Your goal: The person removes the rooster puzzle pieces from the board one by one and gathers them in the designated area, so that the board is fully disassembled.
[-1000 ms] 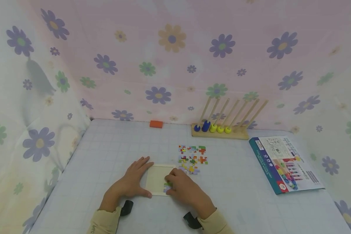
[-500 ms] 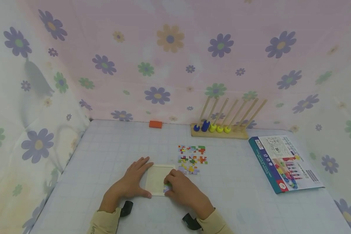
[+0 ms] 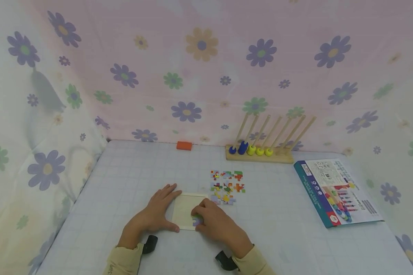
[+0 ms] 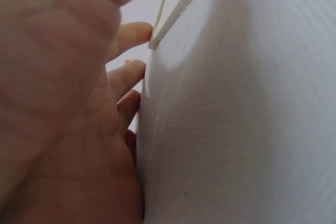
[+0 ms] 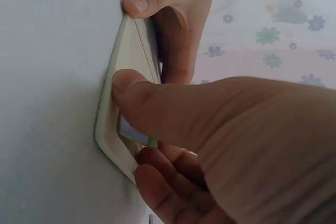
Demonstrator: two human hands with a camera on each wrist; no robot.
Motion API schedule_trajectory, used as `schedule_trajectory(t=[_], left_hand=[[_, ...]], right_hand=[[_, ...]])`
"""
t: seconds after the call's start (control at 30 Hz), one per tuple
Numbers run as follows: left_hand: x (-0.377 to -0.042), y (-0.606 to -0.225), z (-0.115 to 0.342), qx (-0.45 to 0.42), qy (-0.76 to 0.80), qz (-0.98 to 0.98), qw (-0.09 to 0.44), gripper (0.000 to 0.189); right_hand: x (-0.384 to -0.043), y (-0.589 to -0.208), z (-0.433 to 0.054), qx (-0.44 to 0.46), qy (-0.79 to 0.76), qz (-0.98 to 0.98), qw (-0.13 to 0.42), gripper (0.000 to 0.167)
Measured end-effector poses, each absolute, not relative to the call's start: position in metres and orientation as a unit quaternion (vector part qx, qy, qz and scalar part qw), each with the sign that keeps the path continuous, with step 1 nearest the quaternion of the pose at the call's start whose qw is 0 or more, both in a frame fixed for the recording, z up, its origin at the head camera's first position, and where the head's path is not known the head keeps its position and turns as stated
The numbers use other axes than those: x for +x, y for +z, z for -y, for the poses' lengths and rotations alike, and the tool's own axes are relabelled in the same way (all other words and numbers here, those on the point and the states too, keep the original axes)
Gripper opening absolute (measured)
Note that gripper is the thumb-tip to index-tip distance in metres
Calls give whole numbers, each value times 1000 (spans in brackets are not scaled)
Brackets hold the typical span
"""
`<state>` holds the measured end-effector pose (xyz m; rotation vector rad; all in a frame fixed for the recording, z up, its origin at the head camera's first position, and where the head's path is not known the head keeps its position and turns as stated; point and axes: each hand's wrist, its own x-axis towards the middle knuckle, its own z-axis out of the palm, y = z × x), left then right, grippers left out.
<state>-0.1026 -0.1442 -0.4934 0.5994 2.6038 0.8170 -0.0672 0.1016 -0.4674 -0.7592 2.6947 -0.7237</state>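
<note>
A shallow pale wooden puzzle tray [image 3: 183, 210] lies flat on the table in the head view. My left hand [image 3: 155, 213] spreads along its left side, with the thumb at the near corner and the index fingertip at the far corner. In the right wrist view, the thumb of my right hand [image 3: 217, 222] lies at the tray's rim [image 5: 104, 114]. Its curled fingers pinch a purple and green jigsaw piece [image 3: 196, 220] at the tray's near right corner. Part of that piece [image 5: 131, 129] is hidden behind the thumb.
Several loose jigsaw pieces [image 3: 227, 187] lie in rows just beyond the tray's right side. Farther back stand a pegged wooden bead counter [image 3: 261, 156] and an orange block [image 3: 184, 146]. A flat printed box [image 3: 340, 194] lies at the right.
My right fingertips have shifted slightly left over the tray, and the jigsaw piece under them shows at a slightly different angle. The left hand has stayed in place.
</note>
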Motion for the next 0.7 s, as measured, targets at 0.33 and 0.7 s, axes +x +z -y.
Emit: schedule_trajectory(t=[0.33, 0.7], left_hand=[[-101, -492, 143, 205, 288, -919, 172, 112], [-100, -487, 142, 208, 287, -920, 170, 111]], right_hand=[[-63, -459, -98, -256, -219, -933, 124, 34], [-60, -456, -97, -235, -218, -939, 126, 28]])
